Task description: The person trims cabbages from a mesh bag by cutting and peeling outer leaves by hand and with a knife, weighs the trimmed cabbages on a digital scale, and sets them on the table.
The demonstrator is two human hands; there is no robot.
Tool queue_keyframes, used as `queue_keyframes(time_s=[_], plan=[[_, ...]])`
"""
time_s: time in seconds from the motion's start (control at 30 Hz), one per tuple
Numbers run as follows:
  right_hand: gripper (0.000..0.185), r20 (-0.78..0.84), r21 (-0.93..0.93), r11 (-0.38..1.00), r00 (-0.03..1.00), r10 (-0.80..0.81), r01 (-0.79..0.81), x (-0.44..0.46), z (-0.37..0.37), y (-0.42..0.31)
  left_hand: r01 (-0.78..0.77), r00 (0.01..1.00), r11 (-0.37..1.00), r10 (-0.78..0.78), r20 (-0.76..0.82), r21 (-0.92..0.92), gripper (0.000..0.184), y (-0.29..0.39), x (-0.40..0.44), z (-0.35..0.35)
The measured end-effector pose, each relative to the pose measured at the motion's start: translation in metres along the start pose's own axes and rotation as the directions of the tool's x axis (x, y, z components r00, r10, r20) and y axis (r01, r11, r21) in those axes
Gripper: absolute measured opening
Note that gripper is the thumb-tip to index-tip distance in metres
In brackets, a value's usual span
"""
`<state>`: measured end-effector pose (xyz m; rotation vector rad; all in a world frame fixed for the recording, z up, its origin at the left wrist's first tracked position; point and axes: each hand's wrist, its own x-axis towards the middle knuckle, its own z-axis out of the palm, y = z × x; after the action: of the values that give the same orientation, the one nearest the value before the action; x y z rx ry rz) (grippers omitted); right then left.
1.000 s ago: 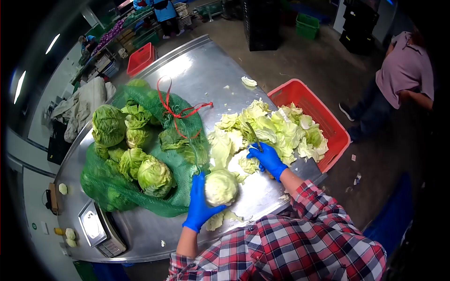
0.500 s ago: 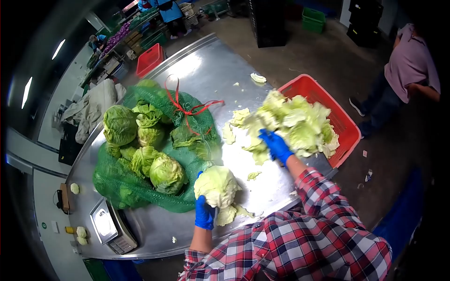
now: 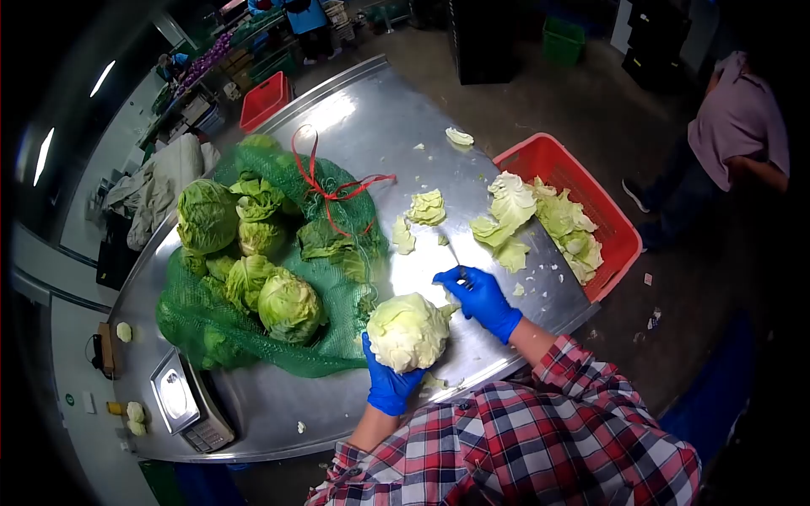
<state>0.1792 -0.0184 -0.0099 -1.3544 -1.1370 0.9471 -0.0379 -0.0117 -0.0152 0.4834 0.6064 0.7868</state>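
Observation:
My left hand (image 3: 392,384), in a blue glove, is wrapped around the underside of a pale, stripped cabbage (image 3: 408,332) at the table's near side. To the right of that cabbage, my blue-gloved right hand (image 3: 481,302) is closed on a slim knife (image 3: 455,253), its narrow blade pointing away from me. Loose cabbage leaves (image 3: 506,221) lie beyond this hand, by the table's right edge. Left of the stripped cabbage, an opened green mesh bag (image 3: 342,295) holds several untrimmed cabbages (image 3: 289,307). A red ribbon (image 3: 325,192) is tied on the mesh.
A red crate (image 3: 620,236) with cabbage leaves inside stands against the table's right edge. A scale (image 3: 187,401) sits at the left of the metal table (image 3: 396,101). Another red crate (image 3: 266,101) is beyond the table. A person (image 3: 734,126) stands at the right.
Many leaves have gone from the table edge into the red crate. My right hand has drawn back toward the cabbage. My left hand has turned and shifted the cabbage slightly right.

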Motion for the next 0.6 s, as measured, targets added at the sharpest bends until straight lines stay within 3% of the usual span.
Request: queue_keyframes(time_s=[0.03,0.1,0.2,0.23,0.3,0.33,0.37,0.4,0.47,0.5,0.57,0.6], plan=[[0.024,-0.024,0.052,0.996,0.997,0.072,-0.070,0.002,-0.009,-0.010,0.004,1.000,1.000,-0.004,-0.006,-0.016,0.070,0.002,-0.001,0.002],[0.064,0.174,0.067,0.997,0.983,-0.058,0.047,-0.001,-0.012,-0.023,0.101,0.993,0.911,-0.117,-0.018,-0.399,0.070,0.009,-0.006,0.007],[0.102,0.333,-0.216,0.939,0.925,-0.186,0.267,-0.016,0.004,-0.057,0.093,0.990,0.964,-0.117,-0.082,-0.249,0.068,0.005,-0.013,-0.007],[0.086,0.352,-0.244,0.941,0.926,-0.141,0.235,-0.022,0.010,-0.067,0.008,0.983,1.000,-0.011,-0.181,-0.017,0.068,-0.002,-0.013,-0.014],[0.056,0.355,-0.207,0.921,0.902,-0.245,0.331,-0.021,0.012,-0.055,-0.022,0.991,0.993,0.037,-0.127,0.112,0.068,-0.003,-0.018,-0.020],[0.042,0.225,-0.173,0.982,0.974,-0.029,0.069,-0.015,0.009,-0.050,-0.082,0.992,0.989,0.093,-0.087,0.124,0.068,-0.001,-0.019,-0.017],[0.029,0.107,-0.103,0.976,0.973,0.205,-0.194,-0.007,0.002,-0.040,-0.143,0.987,0.981,0.151,-0.049,0.131,0.068,0.002,-0.022,-0.011],[0.021,-0.059,-0.057,0.998,0.997,-0.041,0.037,0.003,-0.008,0.004,-0.202,0.978,0.970,0.206,-0.014,0.137,0.067,0.004,-0.025,-0.008],[0.030,-0.050,-0.156,0.987,0.998,0.026,-0.033,0.006,-0.027,-0.018,-0.164,0.985,0.985,0.166,-0.049,0.047,0.068,0.003,-0.028,-0.022],[0.036,-0.033,-0.215,0.970,0.992,-0.121,0.111,0.001,-0.027,-0.024,-0.147,0.987,0.989,0.146,-0.063,0.000,0.068,0.003,-0.028,-0.027],[0.046,0.200,-0.281,0.949,0.976,-0.085,0.141,-0.021,-0.005,-0.066,-0.190,0.975,0.971,0.204,-0.088,0.142,0.079,0.005,-0.023,-0.019],[0.051,0.360,-0.403,0.886,0.930,-0.078,0.231,-0.027,0.003,-0.072,-0.193,0.974,0.961,0.212,-0.083,0.196,0.084,0.009,-0.023,-0.009]])
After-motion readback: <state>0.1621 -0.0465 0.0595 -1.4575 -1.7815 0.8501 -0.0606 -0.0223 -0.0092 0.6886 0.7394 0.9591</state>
